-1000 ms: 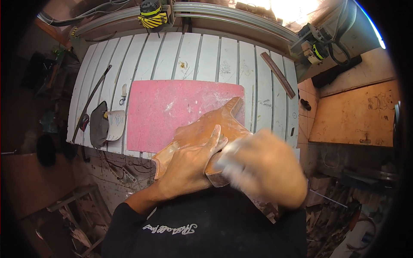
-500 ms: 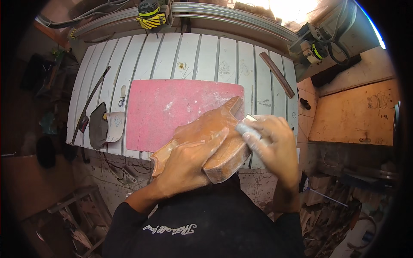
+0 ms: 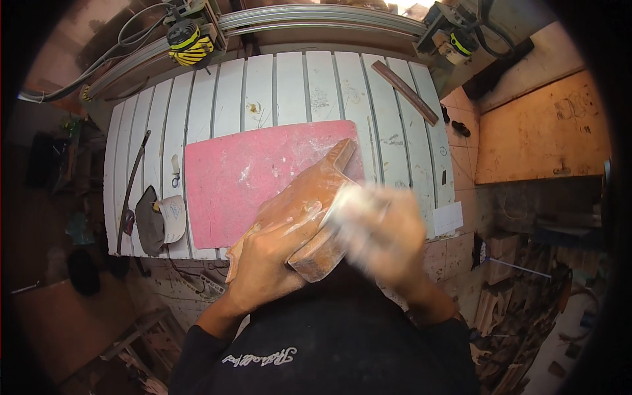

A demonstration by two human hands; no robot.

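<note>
A carved orange-brown wooden guitar body (image 3: 294,201) lies slanted over the near part of a pink mat (image 3: 230,168), its lower end reaching past the table edge toward my torso. My left hand (image 3: 273,253) grips it from the left, thumb on the top face and fingers hidden round the side. Over the right edge of the wood, my right hand (image 3: 382,227) is smeared by motion. It is closed on a pale sanding block (image 3: 342,199), whose whitish edge touches the wood near the curved cutout. Pale dust marks the wood and mat.
Left on the white slatted table (image 3: 289,82) lie a long dark rod (image 3: 135,174), a dark cloth-like piece (image 3: 150,220) and a curled printed sheet (image 3: 173,220). A brown strip (image 3: 405,93) lies far right. Machine heads (image 3: 187,43) hang on a metal rail behind.
My right hand has swept left and slightly down along the wood with the sanding block. The left hand keeps its hold. The whole view has shifted slightly with my head.
</note>
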